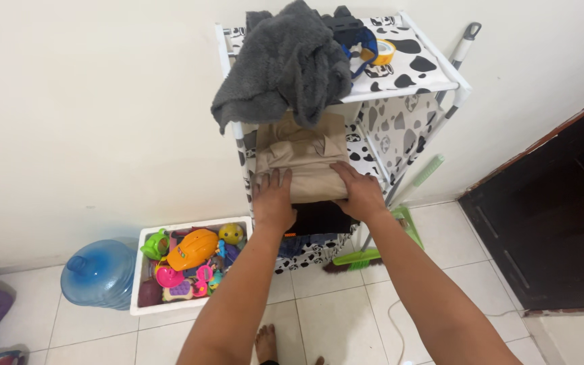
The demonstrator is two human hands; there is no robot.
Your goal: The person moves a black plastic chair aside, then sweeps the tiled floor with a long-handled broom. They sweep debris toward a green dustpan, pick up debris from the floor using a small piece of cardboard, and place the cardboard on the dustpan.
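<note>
My left hand (273, 201) and my right hand (358, 192) both press flat on the front edge of a folded tan garment (303, 159) lying on the middle shelf of a cow-patterned shelf unit (410, 64). Fingers of both hands are spread over the cloth. Dark folded clothes (319, 220) sit below the tan one. On the top shelf a grey fleece blanket (285, 64) hangs over the front edge, just above the tan garment.
A roll of yellow tape (384, 51) and a blue-and-black item lie on the top shelf. A white box of toys (187, 267) and a blue water jug (99, 272) stand at the left. A green broom (380, 243) leans by the shelf. A dark door (555, 216) is at the right.
</note>
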